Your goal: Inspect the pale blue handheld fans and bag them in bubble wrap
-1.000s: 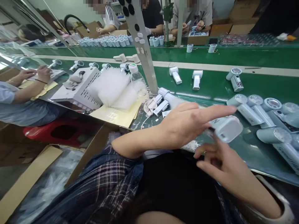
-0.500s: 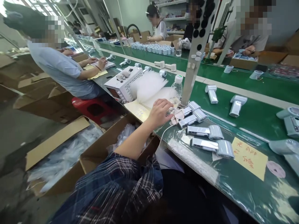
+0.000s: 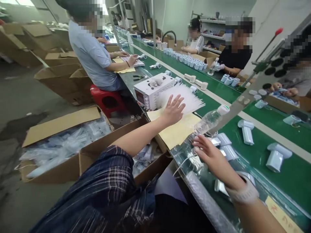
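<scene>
My left hand point(image 3: 173, 110) is open, fingers spread, at the near edge of a fanned pile of thin whitish strips point(image 3: 188, 97). Under the hand and forearm lies a yellow paper sheet point(image 3: 178, 132) at the bench edge. My right hand point(image 3: 207, 152), a pale band on its wrist, reaches in from the right with fingers extended near the foot of a clear plastic bottle point(image 3: 209, 119). It seems to hold nothing. A white cable point(image 3: 186, 161) runs below its fingertips. Partly behind this hand lie pale-blue handheld device housings point(image 3: 228, 149).
A white boxy instrument point(image 3: 155, 89) stands behind the strips. Open cartons with bagged parts point(image 3: 70, 142) are at lower left. A slanting metal post point(image 3: 233, 110) rises beside the bottle. More housings point(image 3: 247, 132) lie on the green belt point(image 3: 264, 129). Co-workers sit along the line.
The view has turned left. My left hand has moved from beside the bottle to the strips, which now lie more together, baring more yellow paper. My right hand has come into view.
</scene>
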Tool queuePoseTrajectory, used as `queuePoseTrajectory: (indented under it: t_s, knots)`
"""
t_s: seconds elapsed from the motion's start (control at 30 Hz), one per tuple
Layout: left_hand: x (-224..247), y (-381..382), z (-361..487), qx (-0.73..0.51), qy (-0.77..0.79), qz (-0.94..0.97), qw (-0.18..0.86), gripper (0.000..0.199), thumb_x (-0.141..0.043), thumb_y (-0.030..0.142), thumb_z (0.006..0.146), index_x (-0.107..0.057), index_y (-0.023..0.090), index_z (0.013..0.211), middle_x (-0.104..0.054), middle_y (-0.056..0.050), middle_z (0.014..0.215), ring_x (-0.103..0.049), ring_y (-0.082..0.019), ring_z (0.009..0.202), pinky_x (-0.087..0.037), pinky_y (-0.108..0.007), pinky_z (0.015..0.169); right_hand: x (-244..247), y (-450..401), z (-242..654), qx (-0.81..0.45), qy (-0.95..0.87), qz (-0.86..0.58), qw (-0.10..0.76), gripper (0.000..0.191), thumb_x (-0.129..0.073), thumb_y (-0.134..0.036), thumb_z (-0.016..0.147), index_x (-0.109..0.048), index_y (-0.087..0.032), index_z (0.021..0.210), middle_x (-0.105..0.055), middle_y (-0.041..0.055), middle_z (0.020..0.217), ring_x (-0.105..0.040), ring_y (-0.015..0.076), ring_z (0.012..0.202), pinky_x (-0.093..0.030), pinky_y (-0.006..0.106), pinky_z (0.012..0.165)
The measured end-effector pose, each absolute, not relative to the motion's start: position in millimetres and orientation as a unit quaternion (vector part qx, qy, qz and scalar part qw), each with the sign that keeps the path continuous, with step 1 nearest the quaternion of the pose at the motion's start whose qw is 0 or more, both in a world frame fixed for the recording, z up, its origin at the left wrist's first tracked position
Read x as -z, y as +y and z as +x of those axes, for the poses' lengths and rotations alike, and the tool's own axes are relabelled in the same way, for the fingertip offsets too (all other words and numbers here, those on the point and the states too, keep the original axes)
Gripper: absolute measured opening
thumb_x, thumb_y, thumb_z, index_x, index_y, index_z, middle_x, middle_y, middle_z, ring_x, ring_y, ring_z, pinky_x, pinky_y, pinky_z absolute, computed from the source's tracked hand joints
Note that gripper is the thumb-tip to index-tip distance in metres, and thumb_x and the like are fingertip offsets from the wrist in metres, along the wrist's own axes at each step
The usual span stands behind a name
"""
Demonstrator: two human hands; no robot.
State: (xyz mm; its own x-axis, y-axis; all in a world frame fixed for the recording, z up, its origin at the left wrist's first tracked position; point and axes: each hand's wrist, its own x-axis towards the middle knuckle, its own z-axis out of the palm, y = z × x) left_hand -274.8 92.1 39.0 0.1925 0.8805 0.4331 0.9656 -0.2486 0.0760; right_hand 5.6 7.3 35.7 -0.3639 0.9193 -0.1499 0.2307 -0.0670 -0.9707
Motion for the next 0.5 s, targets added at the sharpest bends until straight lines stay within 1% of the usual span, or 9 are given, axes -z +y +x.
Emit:
queuePoseTrajectory:
  t_s: [0.03, 0.1, 0.13, 0.2, 0.23, 0.27, 0.37, 0.43, 0.5]
  knots:
    - [-48, 96, -281, 0.202, -0.612, -0.759, 0.093, 0.049, -0.067, 0.031, 0.096, -0.062, 0.016, 0.143, -0.044, -0.021, 0.176, -0.025, -0.039, 0.174, -0.01, -0.067, 0.144, -30, 31, -25, -0.599, -0.572, -0.46, 0.321, 0.063, -0.084, -0.029, 0.078, -0.067, -0.025, 0.139, -0.072, 0.0145, 0.146, -0.072, 0.032, 0.131, -0.06, 0.048, 0.111]
    - [-67, 111, -295, 0.203, -0.643, -0.737, 0.052, 0.06, -0.072, 0.043, 0.096, -0.059, 0.017, 0.148, -0.042, -0.02, 0.177, -0.029, -0.037, 0.172, -0.018, -0.058, 0.144, -19, 74, -77, -0.606, -0.558, -0.454, 0.339, 0.068, -0.082, -0.019, 0.078, -0.064, -0.024, 0.142, -0.068, 0.0153, 0.151, -0.069, 0.0308, 0.136, -0.058, 0.049, 0.115]
    - [-76, 122, -303, 0.204, -0.664, -0.718, 0.032, 0.063, -0.068, 0.048, 0.099, -0.056, 0.017, 0.152, -0.043, -0.02, 0.176, -0.033, -0.035, 0.17, -0.023, -0.053, 0.143, -12, 92, -96, -0.604, -0.551, -0.455, 0.352, 0.065, -0.081, -0.018, 0.081, -0.063, -0.023, 0.143, -0.068, 0.015, 0.15, -0.069, 0.0302, 0.135, -0.058, 0.049, 0.115]
    - [-92, 148, -321, 0.202, -0.706, -0.679, 0.003, 0.06, -0.051, 0.047, 0.108, -0.049, 0.013, 0.158, -0.048, -0.023, 0.171, -0.044, -0.032, 0.163, -0.035, -0.048, 0.137, 0, 118, -120, -0.594, -0.531, -0.464, 0.388, 0.055, -0.08, -0.022, 0.091, -0.063, -0.02, 0.143, -0.068, 0.0141, 0.147, -0.07, 0.0295, 0.131, -0.061, 0.05, 0.11]
    - [-98, 162, -330, 0.196, -0.72, -0.666, -0.009, 0.059, -0.045, 0.045, 0.111, -0.048, 0.01, 0.158, -0.053, -0.025, 0.166, -0.05, -0.033, 0.158, -0.039, -0.047, 0.133, 6, 128, -125, -0.585, -0.519, -0.471, 0.408, 0.05, -0.079, -0.026, 0.097, -0.063, -0.019, 0.143, -0.067, 0.0134, 0.146, -0.07, 0.0288, 0.128, -0.062, 0.05, 0.107]
    - [-101, 176, -338, 0.185, -0.728, -0.659, -0.023, 0.058, -0.043, 0.044, 0.111, -0.049, 0.008, 0.157, -0.057, -0.026, 0.161, -0.055, -0.034, 0.154, -0.043, -0.048, 0.13, 12, 136, -128, -0.575, -0.507, -0.479, 0.428, 0.046, -0.077, -0.03, 0.101, -0.064, -0.018, 0.143, -0.066, 0.0128, 0.145, -0.07, 0.028, 0.125, -0.063, 0.05, 0.104]
    - [-97, 208, -352, 0.142, -0.74, -0.654, -0.07, 0.064, -0.051, 0.053, 0.107, -0.057, 0.007, 0.151, -0.066, -0.027, 0.151, -0.064, -0.038, 0.143, -0.049, -0.048, 0.121, 25, 152, -132, -0.551, -0.467, -0.5, 0.478, 0.04, -0.075, -0.034, 0.105, -0.066, -0.018, 0.14, -0.067, 0.0113, 0.14, -0.07, 0.0251, 0.118, -0.065, 0.045, 0.098]
    - [-90, 221, -352, 0.126, -0.747, -0.648, -0.081, 0.074, -0.052, 0.059, 0.105, -0.055, 0.003, 0.153, -0.063, -0.031, 0.154, -0.062, -0.043, 0.144, -0.049, -0.05, 0.121, 32, 162, -137, -0.554, -0.438, -0.506, 0.495, 0.039, -0.075, -0.036, 0.105, -0.066, -0.017, 0.139, -0.068, 0.0108, 0.136, -0.071, 0.0238, 0.114, -0.066, 0.043, 0.094]
    - [-83, 230, -350, 0.121, -0.746, -0.65, -0.078, 0.082, -0.052, 0.064, 0.102, -0.053, 0.001, 0.156, -0.057, -0.033, 0.159, -0.055, -0.048, 0.15, -0.044, -0.056, 0.125, 39, 171, -145, -0.57, -0.414, -0.507, 0.497, 0.04, -0.074, -0.037, 0.106, -0.066, -0.017, 0.139, -0.069, 0.0106, 0.134, -0.073, 0.0229, 0.11, -0.067, 0.042, 0.091]
